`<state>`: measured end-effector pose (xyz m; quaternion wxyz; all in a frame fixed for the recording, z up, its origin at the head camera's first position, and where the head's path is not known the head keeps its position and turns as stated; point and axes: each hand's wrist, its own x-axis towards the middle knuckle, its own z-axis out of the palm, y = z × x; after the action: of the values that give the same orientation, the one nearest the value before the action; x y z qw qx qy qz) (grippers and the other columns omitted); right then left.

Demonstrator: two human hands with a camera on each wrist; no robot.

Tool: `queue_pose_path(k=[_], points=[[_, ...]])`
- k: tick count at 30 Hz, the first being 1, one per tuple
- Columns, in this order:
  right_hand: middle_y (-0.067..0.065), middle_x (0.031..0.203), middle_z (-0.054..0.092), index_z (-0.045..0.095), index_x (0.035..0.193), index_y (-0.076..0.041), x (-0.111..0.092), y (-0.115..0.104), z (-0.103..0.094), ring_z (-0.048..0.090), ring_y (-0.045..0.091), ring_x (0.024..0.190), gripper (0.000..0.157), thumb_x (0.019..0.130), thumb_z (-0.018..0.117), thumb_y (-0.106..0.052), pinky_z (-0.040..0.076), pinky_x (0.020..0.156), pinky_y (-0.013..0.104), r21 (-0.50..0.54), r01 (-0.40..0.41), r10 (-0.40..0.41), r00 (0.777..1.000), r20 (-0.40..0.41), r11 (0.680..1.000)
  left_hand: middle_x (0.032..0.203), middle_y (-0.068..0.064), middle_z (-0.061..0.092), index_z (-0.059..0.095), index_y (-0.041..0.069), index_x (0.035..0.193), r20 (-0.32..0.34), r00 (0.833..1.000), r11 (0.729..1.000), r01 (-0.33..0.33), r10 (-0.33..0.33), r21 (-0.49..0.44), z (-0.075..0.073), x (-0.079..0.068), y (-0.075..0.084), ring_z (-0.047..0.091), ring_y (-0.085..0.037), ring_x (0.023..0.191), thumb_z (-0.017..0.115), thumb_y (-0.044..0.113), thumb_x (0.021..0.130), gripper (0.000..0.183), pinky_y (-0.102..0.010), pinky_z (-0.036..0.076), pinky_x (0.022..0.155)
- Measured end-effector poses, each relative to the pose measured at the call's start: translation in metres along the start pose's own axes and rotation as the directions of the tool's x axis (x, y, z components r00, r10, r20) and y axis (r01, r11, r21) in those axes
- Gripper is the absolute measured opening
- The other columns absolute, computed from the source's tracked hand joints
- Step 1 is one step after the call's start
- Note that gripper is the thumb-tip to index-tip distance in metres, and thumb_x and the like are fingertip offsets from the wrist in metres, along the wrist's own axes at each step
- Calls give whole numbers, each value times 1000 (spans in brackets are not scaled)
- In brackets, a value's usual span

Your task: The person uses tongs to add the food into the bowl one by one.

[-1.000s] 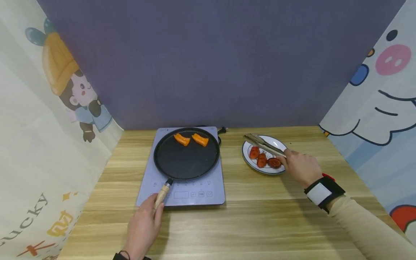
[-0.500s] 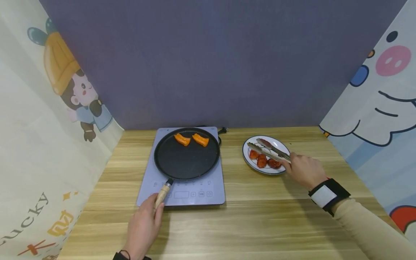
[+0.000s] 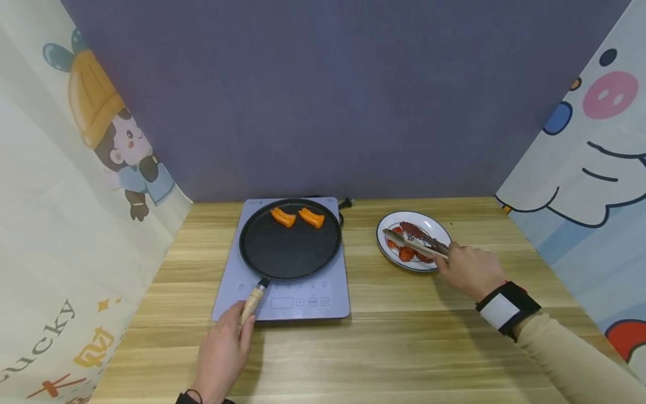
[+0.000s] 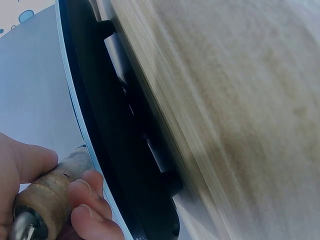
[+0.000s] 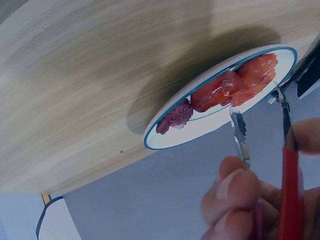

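At the lower left of the head view, the left hand grips the wooden handle of a round black pan; the left wrist view shows thumb and fingers curled round it. The pan sits on a pale flat cooktop left of centre, with two orange strips lying apart near its far rim, one left and one right.

Right of centre, the right hand holds metal tongs, their two arms parted, over a white plate with a dark blue rim. Glossy red food pieces lie on the plate, partly behind the tongs. In the right wrist view the tongs show red grips, and one tip is close to the food; whether it touches, I cannot tell.

Plate and cooktop stand well apart on the wood-grained surface. A black plug lies beside the cooktop's far right corner.
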<state>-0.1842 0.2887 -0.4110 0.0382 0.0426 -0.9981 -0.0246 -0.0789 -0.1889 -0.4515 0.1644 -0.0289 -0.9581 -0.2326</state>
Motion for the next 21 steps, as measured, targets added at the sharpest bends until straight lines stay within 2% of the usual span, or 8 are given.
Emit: queue_pose_path(k=[8, 15, 21], points=[[9, 55, 48, 50, 77, 1, 0, -4, 2, 43, 23, 43, 49, 89, 43, -46, 35, 33, 40, 7, -4, 4, 1000, 8, 1000, 90, -13, 61, 52, 6, 114, -3, 1000, 1000, 2, -2, -2, 0, 0, 0, 55, -22, 67, 59, 24, 86, 34, -43, 45, 50], [9, 53, 51, 50, 76, -1, 2, -5, 6, 45, 23, 42, 41, 88, 48, -40, 35, 32, 43, 16, 46, -45, 996, -76, 999, 91, -13, 60, 52, 6, 114, 0, 1000, 1000, 6, -6, -5, 0, 0, 0, 54, -21, 66, 59, 25, 86, 35, -42, 45, 50], [9, 54, 51, 48, 72, -2, 2, -7, 5, 46, 25, 43, 40, 89, 48, -39, 36, 33, 45, 33, 51, -49, 997, -61, 998, 93, -15, 61, 52, 4, 115, 5, 1000, 1000, 11, -11, -8, 0, 0, -1, 55, -23, 68, 58, 24, 86, 35, -44, 46, 51]])
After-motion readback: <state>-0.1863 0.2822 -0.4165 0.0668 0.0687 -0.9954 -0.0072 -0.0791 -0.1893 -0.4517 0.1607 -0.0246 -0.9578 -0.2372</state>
